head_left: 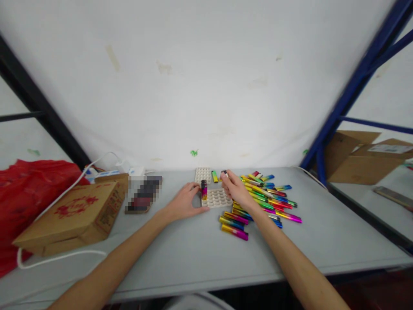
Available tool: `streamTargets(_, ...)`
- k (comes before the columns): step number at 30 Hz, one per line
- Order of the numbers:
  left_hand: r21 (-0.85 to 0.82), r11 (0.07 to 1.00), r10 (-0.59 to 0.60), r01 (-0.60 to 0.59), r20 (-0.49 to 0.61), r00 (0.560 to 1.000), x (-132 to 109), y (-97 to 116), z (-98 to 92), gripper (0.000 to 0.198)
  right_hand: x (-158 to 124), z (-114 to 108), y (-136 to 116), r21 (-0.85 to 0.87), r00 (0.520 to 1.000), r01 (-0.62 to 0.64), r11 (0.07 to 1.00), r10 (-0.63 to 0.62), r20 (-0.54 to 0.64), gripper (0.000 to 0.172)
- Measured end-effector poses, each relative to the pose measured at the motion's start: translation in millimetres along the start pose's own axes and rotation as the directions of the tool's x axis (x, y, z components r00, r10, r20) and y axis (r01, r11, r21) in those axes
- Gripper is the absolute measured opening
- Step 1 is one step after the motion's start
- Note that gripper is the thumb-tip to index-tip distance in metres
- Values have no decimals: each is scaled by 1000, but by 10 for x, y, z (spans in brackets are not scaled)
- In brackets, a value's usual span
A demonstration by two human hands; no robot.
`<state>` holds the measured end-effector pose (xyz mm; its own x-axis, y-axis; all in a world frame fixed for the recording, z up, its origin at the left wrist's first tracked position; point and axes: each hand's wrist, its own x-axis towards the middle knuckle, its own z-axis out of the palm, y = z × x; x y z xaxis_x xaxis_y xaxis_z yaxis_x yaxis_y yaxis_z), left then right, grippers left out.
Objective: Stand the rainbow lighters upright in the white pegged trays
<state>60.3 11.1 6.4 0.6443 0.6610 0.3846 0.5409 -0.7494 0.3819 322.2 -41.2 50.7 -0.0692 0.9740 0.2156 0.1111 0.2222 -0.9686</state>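
A beige tray with rows of round holes [219,199] lies on the table. At its left end, lighters with black tops and purple-orange bodies [204,191] stand upright. My left hand [184,202] curves around that end, thumb and fingers apart; whether it touches the tray I cannot tell. Above the tray's right part, my right hand [237,189] is closed on a lighter [223,174], most of it hidden by the fingers. A loose pile of shiny, many-coloured lighters [267,193] spreads beside and beneath my right forearm.
Behind the tray lie a second holed tray [202,174] and a green-yellow lighter [214,176]. To the left are a brown cardboard box [74,211], a red bag [45,178], a white cable and a blurred-out item [143,194]. Blue shelf posts [348,90] and an open carton [364,157] stand right.
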Motion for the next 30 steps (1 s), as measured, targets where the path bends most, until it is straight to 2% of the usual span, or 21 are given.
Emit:
streamTargets(5,-24,1000,-18,18,2,1000,-22,6,13,76,7,139,33,-93,993,-115,989,113,-25,75)
streamTargets(9,-50,999,-5,5,0,1000,-32,-6,6,72,8,228,50,-85,973,-220,972,213,-89,68)
streamTargets(13,-55,998,-10,10,1,1000,-43,-35,26,77,2,268,81,-87,973,-220,972,212,-91,67)
streamTargets(18,-40,999,2,-2,-10,1000,-34,-54,41,74,6,275,121,-94,989,-141,986,134,-69,80)
streamTargets(20,-44,999,18,-18,2,1000,-24,-67,30,72,-5,247,114,-131,997,-71,989,67,-35,80)
streamTargets(25,-78,997,22,-18,55,998,-22,-151,-26,84,-85,113,4,-323,982,174,930,-142,121,64)
streamTargets(28,-110,994,38,-26,111,993,-32,-195,-94,91,-132,50,-93,-418,955,297,859,-269,126,54)
streamTargets(30,-138,990,57,-38,136,989,-34,-209,-148,88,-154,35,-142,-469,945,324,821,-305,120,54)
